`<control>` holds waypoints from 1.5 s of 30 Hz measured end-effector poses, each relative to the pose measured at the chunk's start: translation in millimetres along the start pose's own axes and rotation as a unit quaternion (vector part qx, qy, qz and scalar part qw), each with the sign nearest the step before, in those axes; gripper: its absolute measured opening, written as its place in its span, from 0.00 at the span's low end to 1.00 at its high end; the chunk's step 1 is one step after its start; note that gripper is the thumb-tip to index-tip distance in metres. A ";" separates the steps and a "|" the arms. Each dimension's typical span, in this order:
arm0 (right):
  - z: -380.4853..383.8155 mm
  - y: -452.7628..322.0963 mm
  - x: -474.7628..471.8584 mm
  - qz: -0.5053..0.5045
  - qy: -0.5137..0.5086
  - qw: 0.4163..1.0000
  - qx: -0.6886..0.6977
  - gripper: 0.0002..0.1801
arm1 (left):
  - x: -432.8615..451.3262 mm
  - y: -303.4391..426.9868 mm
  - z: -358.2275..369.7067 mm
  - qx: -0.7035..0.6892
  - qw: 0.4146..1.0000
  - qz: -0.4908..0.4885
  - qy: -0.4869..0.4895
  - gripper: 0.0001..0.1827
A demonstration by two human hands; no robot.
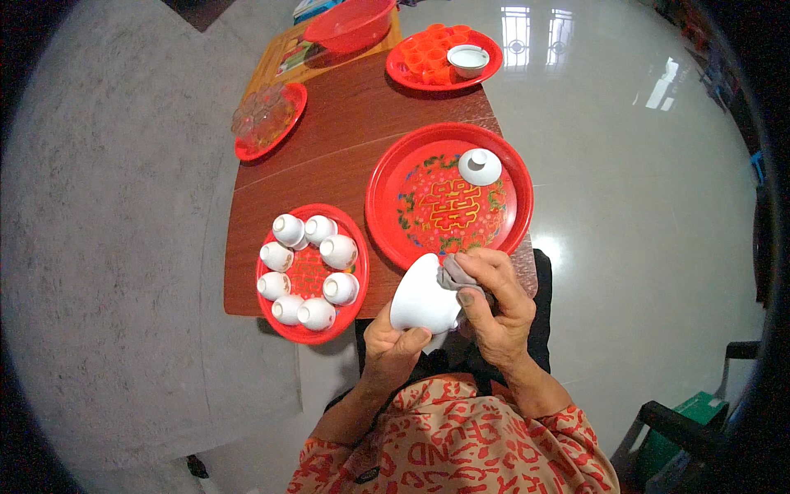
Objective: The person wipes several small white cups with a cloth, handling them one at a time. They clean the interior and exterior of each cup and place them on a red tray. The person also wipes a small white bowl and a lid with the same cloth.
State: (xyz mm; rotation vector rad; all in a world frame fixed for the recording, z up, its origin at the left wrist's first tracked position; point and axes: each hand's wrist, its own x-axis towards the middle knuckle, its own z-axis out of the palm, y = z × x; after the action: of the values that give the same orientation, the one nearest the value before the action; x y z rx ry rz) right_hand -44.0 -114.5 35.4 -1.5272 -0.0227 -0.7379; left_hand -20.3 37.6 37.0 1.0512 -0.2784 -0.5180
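A white bowl (423, 299), tilted on its side, is held in my left hand (395, 346), with the thumb on its lower part. My right hand (503, 305) pinches a crumpled grey cloth (458, 273) against the bowl's right side. Just beyond the hands lies a large round red tray (378, 216) with a floral pattern. A white lid (480, 167) with a round knob rests on that tray, near its far right rim. To the left, a smaller red tray (364, 278) bears several white cups (338, 252), bottom up, in a ring.
On the brown wooden table (333, 142), a red plate (300, 114) of clear glasses (262, 117) stands far left. A red tray (395, 71) at the far right holds small orange cups (426, 52) and a white bowl (468, 60). Behind is a red basin (352, 28).
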 end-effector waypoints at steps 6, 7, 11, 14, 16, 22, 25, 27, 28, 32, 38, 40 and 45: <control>-2.0 -3.1 -9.8 -0.074 0.005 0.997 -0.013 0.20 | 1.9 -1.5 1.2 -0.042 0.999 0.015 0.005 0.27; -1.7 -2.2 -10.4 -0.102 0.000 0.994 -0.032 0.21 | 2.6 -1.8 1.7 -0.049 0.999 0.016 0.008 0.27; -1.4 -3.6 -13.3 -0.184 -0.024 0.978 -0.098 0.22 | 4.8 -4.2 4.2 -0.049 0.998 0.019 0.017 0.27; -1.2 -2.1 -10.8 -0.189 -0.024 0.976 -0.102 0.21 | 4.4 -4.2 2.3 -0.039 0.999 0.017 0.003 0.27; -4.1 0.5 -6.4 -0.163 -0.032 0.983 -0.077 0.21 | 5.0 -1.8 5.9 -0.053 0.998 0.029 -0.021 0.27; -9.1 6.4 -4.4 0.071 -0.030 0.991 0.112 0.17 | -5.0 -1.5 -7.1 0.056 0.998 -0.007 -0.014 0.26; -8.0 7.0 -4.0 0.067 -0.026 0.992 0.108 0.18 | -0.6 -2.9 -0.6 0.004 1.000 0.021 -0.024 0.24; -7.9 3.8 -4.2 0.008 -0.040 0.998 0.051 0.19 | -0.9 -4.7 -2.4 0.007 1.000 0.018 -0.012 0.24; -8.6 2.1 -4.5 -0.039 -0.054 0.998 0.014 0.19 | -1.3 -5.4 -3.1 0.007 1.000 0.016 -0.006 0.23; -3.4 -14.1 -4.2 -0.192 -0.089 0.968 -0.138 0.23 | -0.8 -3.6 -4.3 0.029 0.999 0.005 -0.026 0.21; 2.7 -25.6 -1.7 -0.198 -0.101 0.961 -0.163 0.22 | -7.5 -2.1 -10.2 0.127 0.991 0.011 -0.048 0.20; 0.9 -20.9 4.4 -0.169 -0.104 0.972 -0.122 0.20 | -5.5 5.1 -5.7 0.196 0.979 0.024 -0.052 0.20; -6.7 -7.7 11.7 -0.022 -0.101 0.995 -0.002 0.16 | -9.6 12.5 -5.8 0.253 0.964 -0.035 -0.073 0.23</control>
State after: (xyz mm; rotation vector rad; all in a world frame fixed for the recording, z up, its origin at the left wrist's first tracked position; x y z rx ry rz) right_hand -41.1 -124.5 47.0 -1.6054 -0.2073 -0.6157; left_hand -22.4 52.0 45.4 1.5263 -0.5234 -0.6045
